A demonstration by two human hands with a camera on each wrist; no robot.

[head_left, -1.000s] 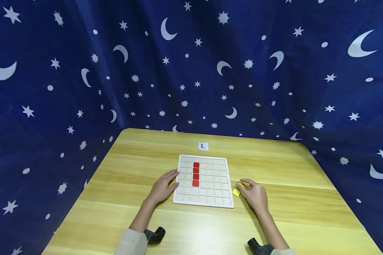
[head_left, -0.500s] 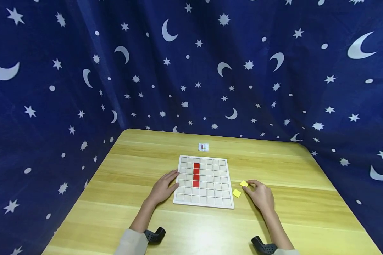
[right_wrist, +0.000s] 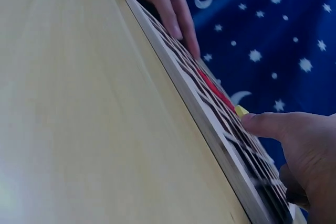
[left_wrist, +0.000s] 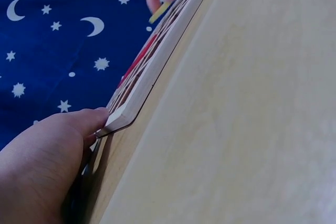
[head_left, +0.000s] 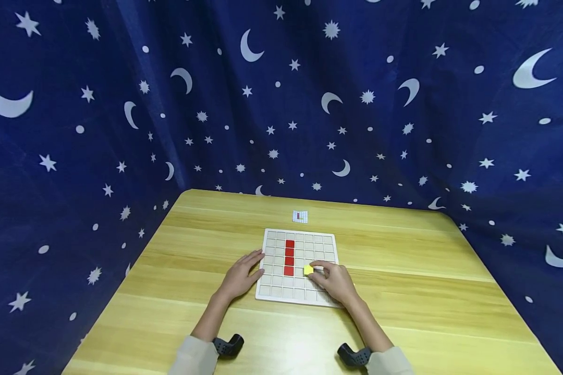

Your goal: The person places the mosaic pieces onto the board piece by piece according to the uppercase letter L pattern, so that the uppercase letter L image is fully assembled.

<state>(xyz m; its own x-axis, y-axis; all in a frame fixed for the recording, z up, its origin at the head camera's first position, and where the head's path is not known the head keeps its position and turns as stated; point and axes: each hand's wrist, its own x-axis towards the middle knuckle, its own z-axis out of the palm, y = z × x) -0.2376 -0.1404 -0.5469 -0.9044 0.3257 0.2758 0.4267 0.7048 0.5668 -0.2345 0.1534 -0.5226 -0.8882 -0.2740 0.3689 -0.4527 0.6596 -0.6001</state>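
Observation:
A white grid board (head_left: pixel 281 296) lies on the table with a column of several red tiles (head_left: pixel 289 261) set in its cells. My left hand (head_left: pixel 239 277) rests at the board's left edge, fingertips and thumb touching the rim. Over the board, right of the lowest red tile, my right hand (head_left: pixel 334 283) pinches a yellow tile (head_left: pixel 308 270) between thumb and fingers. In the left wrist view, that yellow tile (left_wrist: pixel 159 12) is tilted and held above the grid. The other yellow tile is almost wholly hidden behind my right hand in the head view.
Beyond the board lies a small printed card (head_left: pixel 300 216) with a grid and a coloured pattern. The wooden table (head_left: pixel 427 281) reaches back to a dark blue curtain (head_left: pixel 281 104) with moons and stars. Each wrist wears a black device (head_left: pixel 229 346).
My right hand has picked up the farther yellow tile from the table right of the board and carried it left over the grid. The left hand has stayed in place.

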